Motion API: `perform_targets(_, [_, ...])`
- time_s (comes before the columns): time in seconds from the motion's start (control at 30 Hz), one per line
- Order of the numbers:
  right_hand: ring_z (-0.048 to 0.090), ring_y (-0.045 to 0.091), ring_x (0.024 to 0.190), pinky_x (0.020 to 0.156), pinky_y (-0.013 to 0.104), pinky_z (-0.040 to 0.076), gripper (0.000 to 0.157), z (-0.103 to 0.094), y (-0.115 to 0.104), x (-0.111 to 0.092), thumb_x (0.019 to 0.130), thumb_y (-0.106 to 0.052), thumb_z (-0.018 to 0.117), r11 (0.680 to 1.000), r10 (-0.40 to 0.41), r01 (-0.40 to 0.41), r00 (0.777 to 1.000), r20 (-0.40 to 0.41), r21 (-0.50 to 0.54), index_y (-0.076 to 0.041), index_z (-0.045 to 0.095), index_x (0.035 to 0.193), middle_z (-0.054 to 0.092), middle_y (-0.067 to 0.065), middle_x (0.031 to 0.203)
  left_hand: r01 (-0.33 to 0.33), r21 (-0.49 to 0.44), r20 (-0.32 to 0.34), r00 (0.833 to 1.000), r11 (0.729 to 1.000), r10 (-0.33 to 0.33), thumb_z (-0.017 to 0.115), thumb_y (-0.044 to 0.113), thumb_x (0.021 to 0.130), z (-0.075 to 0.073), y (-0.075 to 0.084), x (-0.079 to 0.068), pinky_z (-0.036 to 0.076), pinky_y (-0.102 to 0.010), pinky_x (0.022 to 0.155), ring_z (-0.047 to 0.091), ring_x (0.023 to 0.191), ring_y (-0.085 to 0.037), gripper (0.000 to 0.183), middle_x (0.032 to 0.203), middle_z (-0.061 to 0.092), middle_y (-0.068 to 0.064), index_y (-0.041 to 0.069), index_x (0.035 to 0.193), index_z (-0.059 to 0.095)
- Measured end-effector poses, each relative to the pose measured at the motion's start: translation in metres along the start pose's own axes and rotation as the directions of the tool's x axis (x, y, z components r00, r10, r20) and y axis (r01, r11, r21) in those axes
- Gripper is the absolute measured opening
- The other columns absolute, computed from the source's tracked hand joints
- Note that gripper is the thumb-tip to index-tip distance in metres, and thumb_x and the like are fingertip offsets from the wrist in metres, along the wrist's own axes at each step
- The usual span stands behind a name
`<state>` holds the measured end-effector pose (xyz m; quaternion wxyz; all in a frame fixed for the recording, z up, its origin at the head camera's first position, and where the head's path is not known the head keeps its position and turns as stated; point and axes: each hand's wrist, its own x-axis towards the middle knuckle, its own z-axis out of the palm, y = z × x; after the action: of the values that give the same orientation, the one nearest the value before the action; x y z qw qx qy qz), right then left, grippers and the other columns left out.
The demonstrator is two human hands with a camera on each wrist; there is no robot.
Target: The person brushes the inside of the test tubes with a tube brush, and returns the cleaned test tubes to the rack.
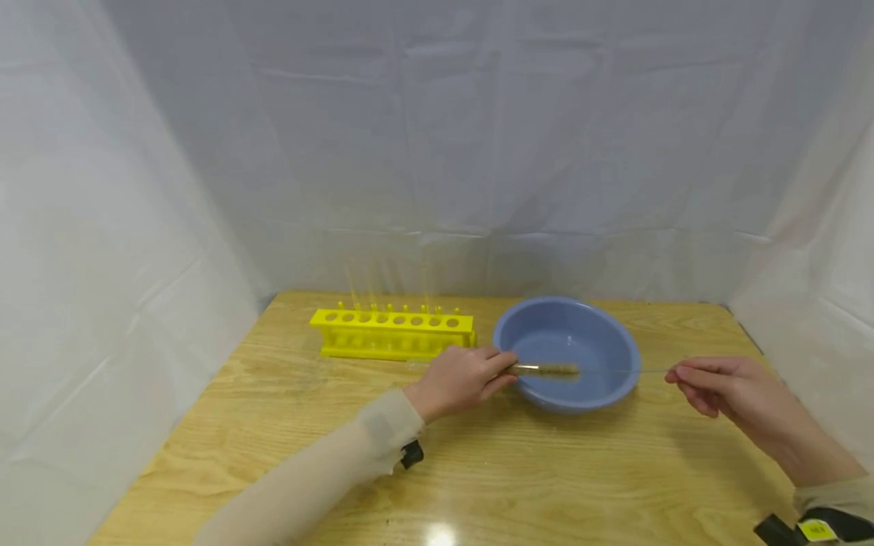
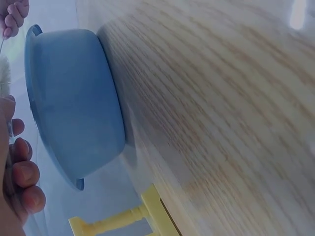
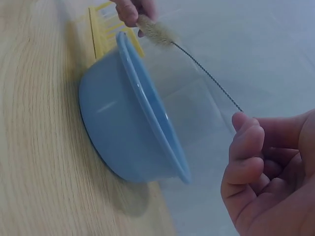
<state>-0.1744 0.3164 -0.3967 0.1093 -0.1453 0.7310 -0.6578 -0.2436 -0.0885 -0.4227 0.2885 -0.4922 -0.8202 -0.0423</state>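
Note:
My left hand (image 1: 464, 377) grips a clear glass test tube (image 1: 418, 366), its closed end faintly visible past the wrist side. From the tube's mouth sticks a test tube brush (image 1: 563, 369), with pale tan bristles and a thin twisted-wire handle (image 3: 209, 74). At the wire's far end, my right hand (image 1: 727, 390) pinches it between thumb and fingertips. Tube and brush lie roughly level above the front part of a blue basin (image 1: 614, 390). How far the bristles reach into the tube is hidden by the left fingers (image 2: 25, 172).
Left of the basin stands a yellow test tube rack (image 1: 392, 318), with several clear tubes (image 1: 372, 284) rising along its back. All rest on a wood-grain table (image 1: 519, 485). White sheeting (image 1: 444, 152) hangs behind and at both sides.

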Motion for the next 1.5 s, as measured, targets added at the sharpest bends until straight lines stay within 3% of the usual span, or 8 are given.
perform_targets(0.2, [0.055,0.013,0.062,0.055,0.027,0.045,0.029,0.03,-0.005,0.01,0.106,-0.014,0.051,0.972,0.007,-0.016,0.999,-0.038,-0.234,0.008,0.069,0.111,0.061,0.0,0.072,-0.032,0.006,0.047,0.998,0.999,0.032,0.061,0.039,0.1,-0.003,0.009,0.009,0.05,-0.022,0.053,0.062,0.062,-0.007,0.026,0.087,0.069,0.005,0.017,0.115,0.066])
perform_targets(0.33, [0.056,0.015,0.061,0.056,0.028,0.048,0.036,0.058,-0.009,0.02,0.105,-0.019,0.055,0.956,0.011,-0.027,0.998,-0.058,-0.291,0.013,0.067,0.114,0.063,0.002,0.071,-0.027,0.003,0.086,0.996,1.0,0.027,0.056,0.04,0.103,-0.006,0.017,0.018,0.051,-0.024,0.054,0.062,0.063,-0.008,0.028,0.09,0.069,0.005,0.018,0.118,0.065])
perform_targets(0.53, [0.055,0.014,0.059,0.055,0.029,0.049,0.029,0.078,-0.009,0.031,0.103,-0.016,0.057,0.95,-0.048,0.02,0.995,-0.083,-0.313,0.01,0.07,0.108,0.065,0.003,0.071,0.003,0.013,0.102,0.995,1.0,-0.004,0.055,0.041,0.103,-0.001,0.018,0.019,0.049,-0.024,0.052,0.06,0.06,-0.008,0.029,0.087,0.067,0.005,0.019,0.12,0.065])
perform_targets(0.77, [0.055,0.012,0.061,0.056,0.03,0.049,0.03,0.095,-0.002,0.046,0.102,-0.02,0.059,0.948,-0.028,0.004,0.997,-0.069,-0.317,0.007,0.072,0.108,0.066,0.01,0.075,0.008,0.017,0.095,0.995,1.0,-0.009,0.056,0.042,0.103,-0.001,0.019,0.021,0.05,-0.024,0.052,0.061,0.06,-0.007,0.029,0.088,0.068,0.006,0.02,0.119,0.066])
perform_targets(1.13, [0.056,0.016,0.056,0.053,0.031,0.049,0.033,0.105,-0.005,0.057,0.104,-0.023,0.057,0.956,-0.044,0.023,0.997,-0.065,-0.292,0.007,0.071,0.102,0.062,0.008,0.069,0.011,0.04,0.093,0.996,0.999,-0.015,0.055,0.042,0.103,0.0,0.018,0.022,0.044,-0.021,0.048,0.056,0.055,-0.007,0.028,0.085,0.066,0.007,0.02,0.117,0.065])
perform_targets(1.23, [0.051,0.014,0.053,0.05,0.031,0.045,0.038,0.106,-0.006,0.057,0.107,-0.024,0.051,0.975,0.011,-0.017,1.0,-0.027,-0.219,0.009,0.067,0.096,0.058,0.006,0.066,-0.009,0.079,0.07,0.998,0.997,0.004,0.055,0.042,0.103,0.001,0.017,0.022,0.043,-0.021,0.046,0.055,0.054,-0.007,0.026,0.083,0.064,0.007,0.02,0.115,0.064])
perform_targets(1.33, [0.044,0.011,0.053,0.048,0.029,0.039,0.04,0.107,-0.009,0.056,0.109,-0.025,0.042,0.987,0.119,-0.116,0.993,0.019,-0.109,0.006,0.059,0.09,0.049,0.003,0.067,-0.036,0.131,0.048,0.998,0.991,0.03,0.055,0.043,0.103,0.003,0.016,0.022,0.044,-0.023,0.046,0.056,0.056,-0.007,0.026,0.083,0.063,0.006,0.022,0.114,0.064])
perform_targets(1.5, [0.035,0.011,0.052,0.048,0.027,0.032,0.033,0.109,-0.014,0.057,0.107,-0.026,0.035,0.96,0.278,-0.277,0.961,0.016,-0.035,-0.006,0.046,0.083,0.037,0.0,0.068,-0.071,0.186,0.009,0.997,0.98,0.07,0.054,0.043,0.103,0.005,0.017,0.023,0.043,-0.023,0.045,0.056,0.056,-0.006,0.025,0.079,0.061,0.006,0.021,0.111,0.064])
